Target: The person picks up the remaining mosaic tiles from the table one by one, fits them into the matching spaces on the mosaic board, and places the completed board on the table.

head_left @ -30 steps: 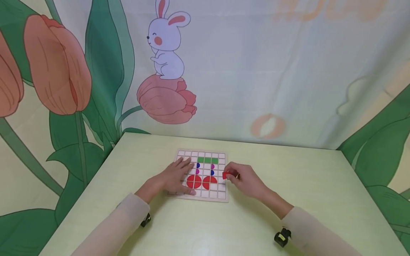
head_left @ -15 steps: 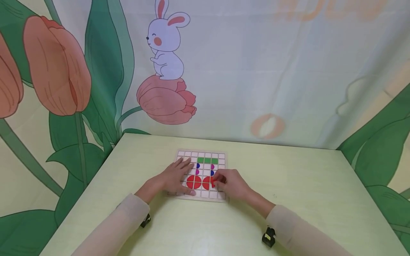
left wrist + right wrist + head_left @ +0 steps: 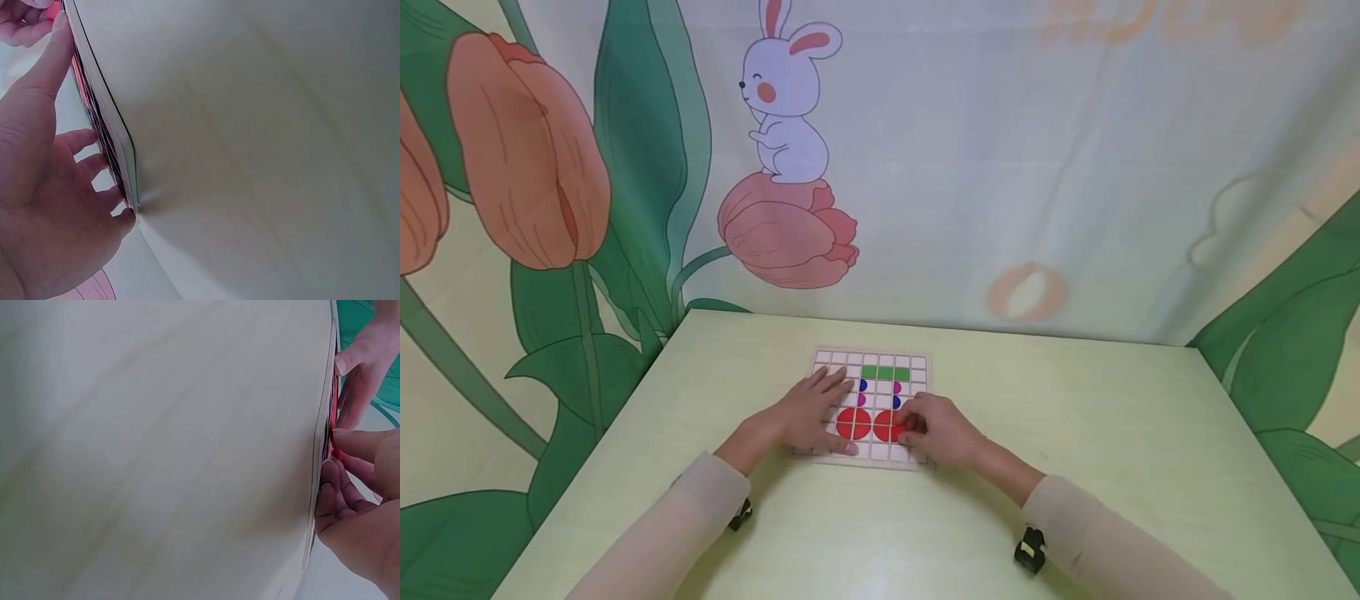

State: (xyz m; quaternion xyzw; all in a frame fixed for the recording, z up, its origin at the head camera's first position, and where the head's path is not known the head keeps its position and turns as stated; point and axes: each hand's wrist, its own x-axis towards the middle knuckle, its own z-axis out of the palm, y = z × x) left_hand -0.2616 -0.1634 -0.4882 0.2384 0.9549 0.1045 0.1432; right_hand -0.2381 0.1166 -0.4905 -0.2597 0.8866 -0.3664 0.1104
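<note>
A pale board marked in square cells (image 3: 877, 452) lies flat on the table. My left hand (image 3: 811, 414) rests spread over its left side, fingers straight. My right hand (image 3: 942, 427) pinches a red piece (image 3: 336, 450) between thumb and fingers, down at the board's surface. In the head view that piece is mostly covered by the fingers, at the right side of a red round shape (image 3: 883, 425). To the left, beside my left thumb, is a whole red circle (image 3: 853, 423). Farther up the board are a green strip (image 3: 885, 372) and small blue and pink half-circles (image 3: 897, 387).
The pale table (image 3: 1075, 433) stretches around the board on every side. Behind its far edge hangs a printed cloth (image 3: 955, 192) with a rabbit and tulips. A black wrist camera (image 3: 1031, 550) sits under the right sleeve, another (image 3: 741, 514) under the left.
My right hand has moved left from the board's right edge onto the board, bringing the red piece to the gap in the right red shape. My left hand stays put.
</note>
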